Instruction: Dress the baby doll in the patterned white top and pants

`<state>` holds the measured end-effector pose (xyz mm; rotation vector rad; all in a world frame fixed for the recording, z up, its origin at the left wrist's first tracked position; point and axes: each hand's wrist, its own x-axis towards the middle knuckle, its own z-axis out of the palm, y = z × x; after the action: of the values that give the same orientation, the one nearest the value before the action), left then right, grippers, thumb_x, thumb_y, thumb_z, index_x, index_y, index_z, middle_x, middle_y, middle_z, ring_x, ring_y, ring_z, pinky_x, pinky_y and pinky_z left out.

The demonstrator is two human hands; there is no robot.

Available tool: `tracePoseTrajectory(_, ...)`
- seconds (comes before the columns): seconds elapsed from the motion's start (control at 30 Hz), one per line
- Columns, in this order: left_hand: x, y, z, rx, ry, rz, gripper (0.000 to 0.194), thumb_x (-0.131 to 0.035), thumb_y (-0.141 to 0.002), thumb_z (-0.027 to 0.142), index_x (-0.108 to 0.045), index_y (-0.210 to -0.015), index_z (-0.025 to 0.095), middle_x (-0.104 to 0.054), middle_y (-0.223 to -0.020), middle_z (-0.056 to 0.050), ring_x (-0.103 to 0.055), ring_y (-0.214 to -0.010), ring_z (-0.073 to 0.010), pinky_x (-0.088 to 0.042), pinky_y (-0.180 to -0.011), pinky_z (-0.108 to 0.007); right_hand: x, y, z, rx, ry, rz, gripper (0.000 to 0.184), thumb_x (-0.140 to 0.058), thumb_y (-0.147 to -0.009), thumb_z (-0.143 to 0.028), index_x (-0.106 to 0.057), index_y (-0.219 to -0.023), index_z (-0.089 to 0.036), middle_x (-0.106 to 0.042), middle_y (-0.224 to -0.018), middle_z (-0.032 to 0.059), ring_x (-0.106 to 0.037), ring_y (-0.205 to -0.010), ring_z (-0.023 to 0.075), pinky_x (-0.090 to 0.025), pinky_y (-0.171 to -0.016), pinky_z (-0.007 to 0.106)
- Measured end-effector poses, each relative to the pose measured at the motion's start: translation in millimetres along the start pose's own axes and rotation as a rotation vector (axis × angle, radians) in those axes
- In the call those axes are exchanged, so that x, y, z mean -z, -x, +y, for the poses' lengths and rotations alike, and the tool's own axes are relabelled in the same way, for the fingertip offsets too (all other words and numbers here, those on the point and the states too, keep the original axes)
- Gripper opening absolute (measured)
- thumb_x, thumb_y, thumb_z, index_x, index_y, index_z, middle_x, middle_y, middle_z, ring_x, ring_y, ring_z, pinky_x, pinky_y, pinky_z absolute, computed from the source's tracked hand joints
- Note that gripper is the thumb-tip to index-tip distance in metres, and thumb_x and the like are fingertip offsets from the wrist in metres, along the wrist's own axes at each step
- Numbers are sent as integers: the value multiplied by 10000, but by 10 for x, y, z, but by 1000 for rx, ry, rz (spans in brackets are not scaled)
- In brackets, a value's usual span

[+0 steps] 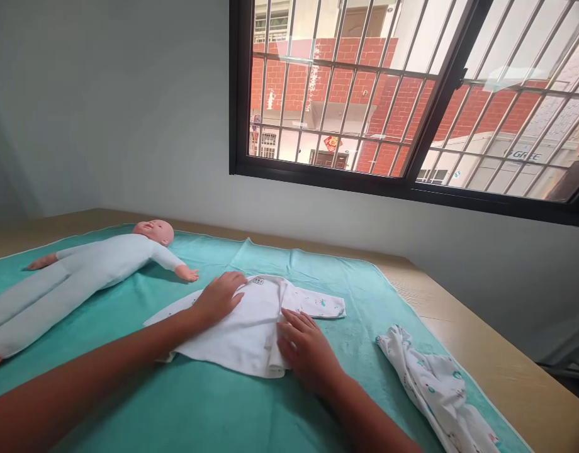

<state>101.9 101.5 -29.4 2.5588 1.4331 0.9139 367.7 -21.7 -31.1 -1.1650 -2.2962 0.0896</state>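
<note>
A small white baby top (252, 324) lies spread on the teal towel (214, 402), one printed sleeve stretched out to the right. My left hand (219, 297) rests flat on its upper left part, fingers reaching toward the neck label. On the top's lower right edge my right hand (304, 349) presses down, fingers stretched out and together. Neither hand grips anything. A baby doll (89, 267) in a pale one-piece lies on its back at the left, its near arm ending a short way from my left hand.
A second white printed garment (433, 384) lies crumpled on the towel at the right. The wooden table (483, 340) runs past the towel to the right edge. A grey wall and a barred window (403, 94) stand behind.
</note>
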Motion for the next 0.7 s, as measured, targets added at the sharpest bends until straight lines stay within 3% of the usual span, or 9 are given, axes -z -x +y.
tracePoseTrajectory(0.17,417,517,-406,154,-43,-194,446,-576,-815,385,-563,-1252,299,-557,-1336,-41,-513,-1207,-279,-420,-952,-365,-27,-17,50,-72,-30,-97,309,-448,-975,-279,-623,-1229,-274,-596,-1363,38,-501,-1309,234,-335,-1130,514)
tracePoseTrajectory(0.23,520,551,-478,250,28,-170,426,-590,-799,409,-588,-1205,282,-601,-1275,-38,-540,-1168,-276,-430,-902,-341,-31,-14,77,-64,-14,-95,304,-434,-981,-291,-633,-1210,-276,-597,-1360,39,-509,-1300,235,-363,-1117,505)
tracePoseTrajectory(0.3,590,505,-532,313,91,-124,315,-596,-789,426,-644,-1047,250,-676,-1089,-36,-596,-1034,-268,-432,-831,-325,-46,-3,115,-45,2,-66,299,-436,-979,-301,-631,-1205,-276,-588,-1368,48,-498,-1307,236,-401,-1097,481)
tracePoseTrajectory(0.4,602,368,-642,348,173,-66,246,-573,-802,451,-632,-830,214,-682,-846,-24,-610,-843,-235,-422,-734,-302,-81,0,166,-44,38,52,277,-459,-962,-295,-622,-1186,-284,-568,-1374,62,-486,-1308,244,-450,-1056,460)
tracePoseTrajectory(0.5,495,268,-807,377,298,-20,278,-561,-801,470,-605,-777,197,-666,-810,-22,-601,-798,-214,-422,-696,-288,-110,-114,112,-96,55,133,260,-459,-951,-287,-594,-1174,-284,-585,-1313,78,-547,-1220,245,-499,-981,444)
tracePoseTrajectory(0.6,377,264,-962,413,421,-7,322,-545,-807,495,-610,-809,179,-663,-819,-38,-607,-815,-220,-441,-699,-294,-180,-433,-98,-137,31,12,311,-461,-942,-261,-524,-1245,-292,-625,-1183,61,-630,-1014,201,-545,-841,368)
tracePoseTrajectory(0.7,393,325,-1030,402,538,-53,394,-494,-853,527,-628,-942,168,-682,-950,-68,-624,-924,-229,-472,-743,-295,-361,-905,-355,-58,151,-159,408,-490,-905,-190,-489,-1300,-292,-621,-1130,51,-632,-871,182,-528,-713,322)
